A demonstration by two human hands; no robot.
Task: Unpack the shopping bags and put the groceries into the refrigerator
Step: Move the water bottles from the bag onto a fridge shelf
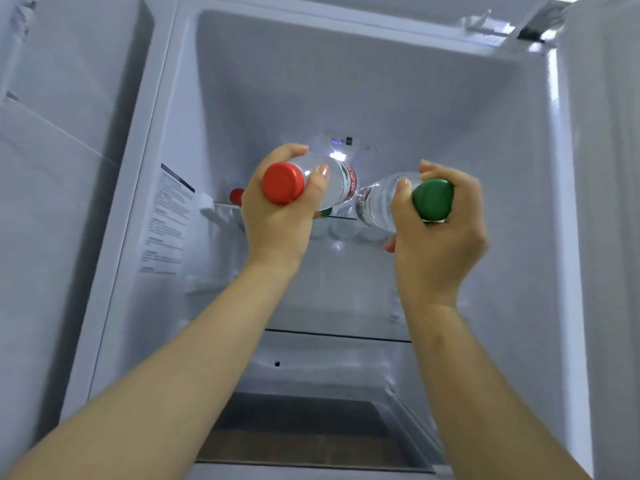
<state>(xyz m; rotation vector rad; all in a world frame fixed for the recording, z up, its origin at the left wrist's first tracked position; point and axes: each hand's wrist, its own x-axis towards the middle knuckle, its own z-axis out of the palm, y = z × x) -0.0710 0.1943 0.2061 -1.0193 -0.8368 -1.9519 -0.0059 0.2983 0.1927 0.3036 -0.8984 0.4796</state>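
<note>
Both arms reach into the open white refrigerator. My left hand grips a clear water bottle with a red cap, held level with the cap toward me. My right hand grips a clear water bottle with a green cap, also cap toward me. The two bottle bodies point inward and nearly meet over a glass shelf. Another red cap shows on that shelf to the left, behind my left hand.
The refrigerator light glows on the back wall. A printed label covers the left inner wall. A lower shelf edge and a drawer lie below. The open door stands at the right.
</note>
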